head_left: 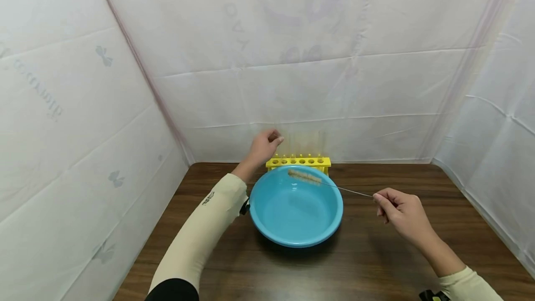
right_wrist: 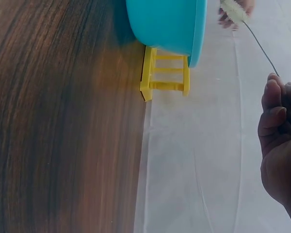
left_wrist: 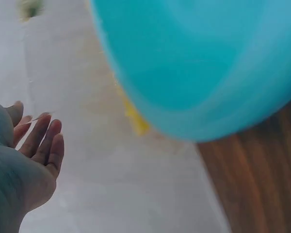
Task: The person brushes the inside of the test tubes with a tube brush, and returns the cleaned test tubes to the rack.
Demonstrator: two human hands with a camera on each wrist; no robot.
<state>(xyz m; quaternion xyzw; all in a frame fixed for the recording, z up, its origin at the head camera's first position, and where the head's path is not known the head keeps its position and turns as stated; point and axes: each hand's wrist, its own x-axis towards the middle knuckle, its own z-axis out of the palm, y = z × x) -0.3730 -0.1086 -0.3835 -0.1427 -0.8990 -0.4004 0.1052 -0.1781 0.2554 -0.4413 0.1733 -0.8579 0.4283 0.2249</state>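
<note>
My right hand pinches the wire handle of a test tube brush, whose pale bristles hang over the far part of a blue basin. In the right wrist view, fingertips and thumb meet on the wire's end. My left hand is raised beyond the basin at the left end of a yellow test tube rack, thumb and fingers bent together. A thin clear glint crosses its fingertips in the left wrist view, looking like a glass test tube, mostly see-through.
Faint clear tubes stand upright at the back of the rack, close to the white sheet wall. The basin sits in front of the rack and partly hides it. Dark wooden table lies beneath; white sheets also enclose both sides.
</note>
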